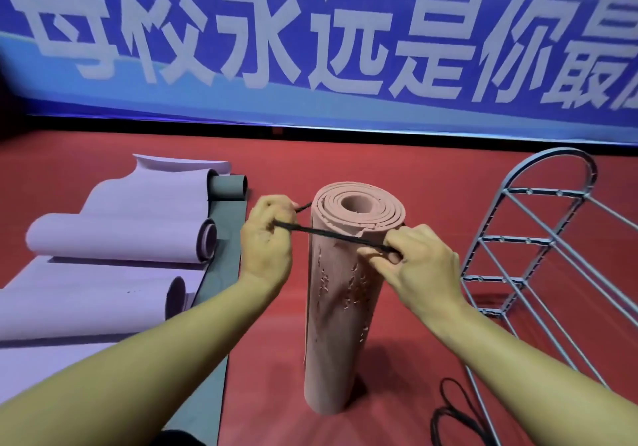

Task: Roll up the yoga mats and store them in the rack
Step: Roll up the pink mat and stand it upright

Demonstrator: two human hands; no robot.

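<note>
At the centre of the frame you have one pink mat (341, 293) rolled tight and standing upright on the red floor (414, 183). A black band (331, 235) runs across its upper part, just below the top rim, stretched between your two hands. Your left hand (267, 238), left of the mat top, has its fingers curled round one end of the band. Your right hand (419, 262), at the mat's right edge, pinches the other end between thumb and fingers, pressed against the roll.

At the left of the frame you can count two more mats: one lilac mat (114, 238), loosely curled into several folds and not rolled up, and one grey mat (224, 238) lying flat beside it with its far end curled into a small roll. They touch along their edges.

At the right edge stands one grey metal rack (549, 218) with an arched top and several cross bars, near the pink mat but apart from it. More black bands (455, 418) lie looped on the floor at lower right, by the rack's foot; how many, you cannot tell. A blue banner (310, 42) with large white characters fills the top of the frame.
</note>
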